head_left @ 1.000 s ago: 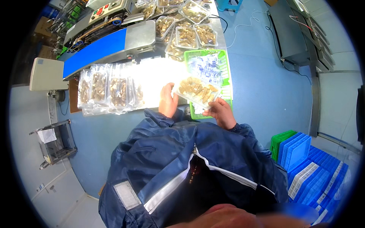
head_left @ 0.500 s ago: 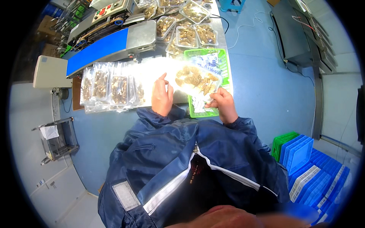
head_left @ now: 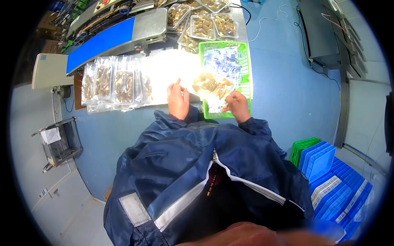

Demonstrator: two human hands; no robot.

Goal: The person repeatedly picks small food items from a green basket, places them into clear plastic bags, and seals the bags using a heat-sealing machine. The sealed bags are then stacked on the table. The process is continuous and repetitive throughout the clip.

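My right hand [head_left: 239, 107] pinches the near right corner of a clear plastic tray of brown mushrooms, perhaps morels [head_left: 211, 85]. The tray is tilted above the left side of a green basket [head_left: 247, 61]. Small white and blue sachets [head_left: 221, 61] fill much of the basket. To the left of the tray, my left hand [head_left: 177, 101] has its fingers stretched out, apart from one another, with nothing visible in them. Strong glare on the bench washes out the area around its fingertips and the tray's left edge.
Bagged mushroom trays [head_left: 124, 86] overlap at the bench's left. Open mushroom trays [head_left: 202, 27] are piled at the back. A machine with a blue conveyor belt [head_left: 102, 45] stands back left. Blue crates [head_left: 316, 162] are stacked on the floor at right, beside a dark cabinet [head_left: 318, 37].
The bench and its things sit higher in the picture as the view shifts. The mushroom tray, still in my right hand, is tilted differently. My left hand keeps nearly the same pose.
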